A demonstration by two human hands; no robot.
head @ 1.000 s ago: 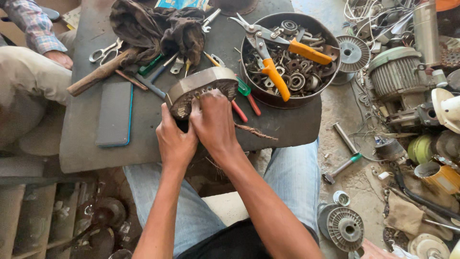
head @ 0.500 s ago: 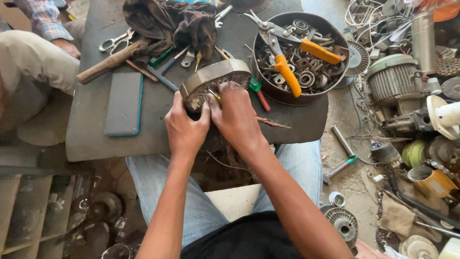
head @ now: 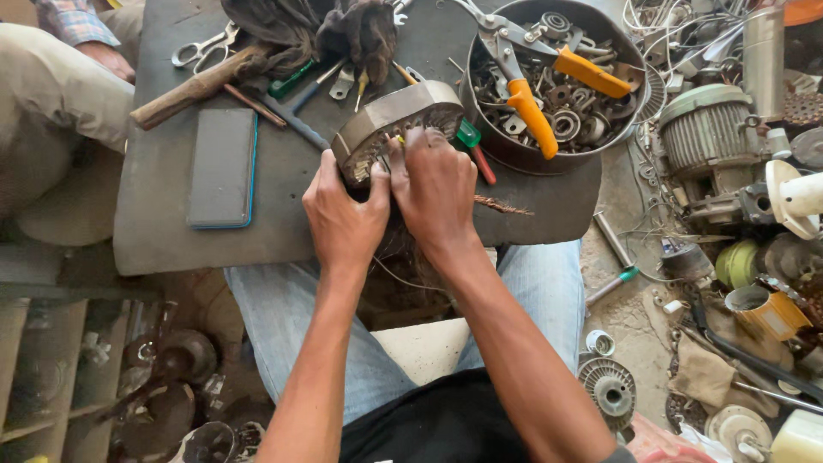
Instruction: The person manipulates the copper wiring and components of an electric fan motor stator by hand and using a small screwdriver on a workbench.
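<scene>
Both hands grip a round metal motor core that stands tilted at the near edge of the dark bench, just left of a bowl of bearings. The left hand is curled around the core's lower left rim, thumb pressed on its face. The right hand is closed over the lower right part, fingers bent in toward the windings; whether it pinches a small tool or wire there I cannot tell. Frayed copper wire trails out to the right of that hand.

The core sits partly over the bench edge above the lap, so a hard pull on the wire could likely tip it off or let it slip from the left hand. Sharp wire ends near the fingers could also scratch them.

Compared with a second ago, the hands have stayed on the core in much the same grip, while the view has drawn closer and lower, cutting off the far end of the bench
</scene>
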